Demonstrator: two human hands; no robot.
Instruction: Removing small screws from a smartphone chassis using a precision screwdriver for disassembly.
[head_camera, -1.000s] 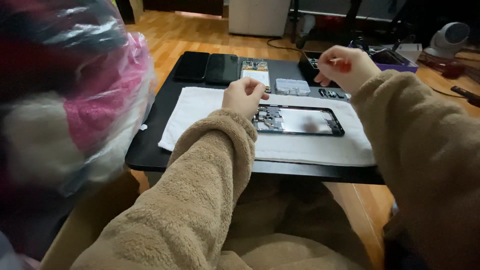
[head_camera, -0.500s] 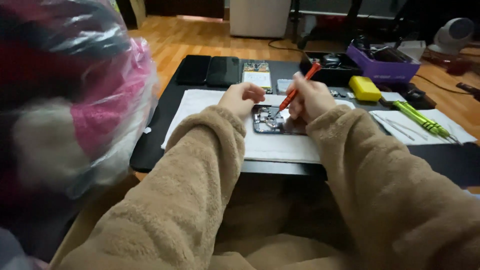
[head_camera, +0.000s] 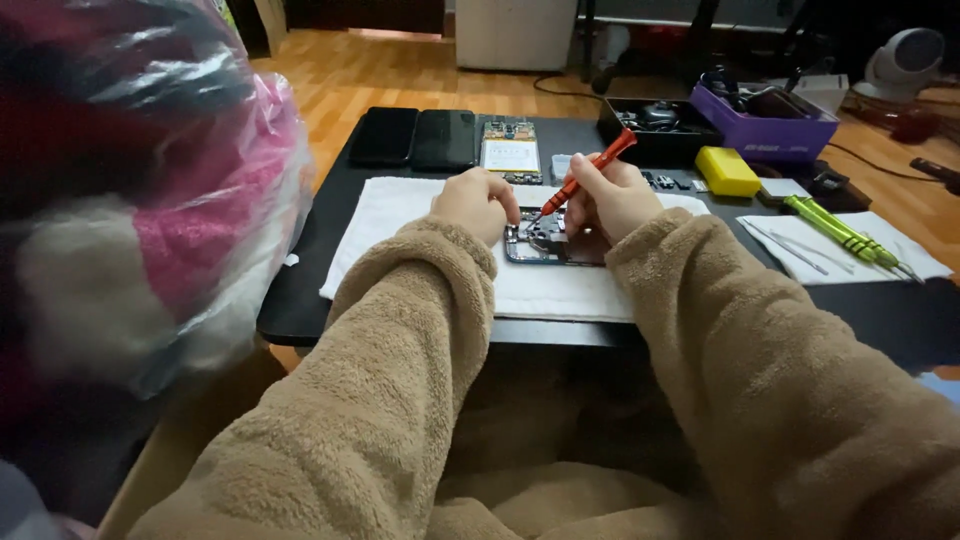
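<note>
Both hands have come closer together since a moment ago — the right hand (head_camera: 612, 198) came back from the far side of the bench (head_camera: 300, 300) and now holds a red screwdriver (head_camera: 583, 177).

On the far left, very near the camera, sits a big soft bundle in clear plastic (head_camera: 150, 200), pink, white and dark. It is blurry. Next to it is the black bench, with a white cloth (head_camera: 400, 230) spread on top. At the back of the bench lie two dark phones (head_camera: 415, 137) side by side, and just beside them a flat phone part (head_camera: 510, 148) with a white middle.

The left hand (head_camera: 478, 203) rests on the cloth, fingers curled down, pressing on the left end of the open phone (head_camera: 545, 245). The open phone lies flat on the cloth, between the two hands, with its small inside parts showing. The right hand is closed around the red screwdriver — the tip points down into the top part of the open phone.

Further right are a black tray (head_camera: 650, 125) and a purple box (head_camera: 775, 125) full of small things, then a yellow block (head_camera: 727, 170). On the far right, green tools (head_camera: 835, 230) lie on a white sheet (head_camera: 900, 262).

Both arms wear fluffy tan sleeves (head_camera: 400, 380).
</note>
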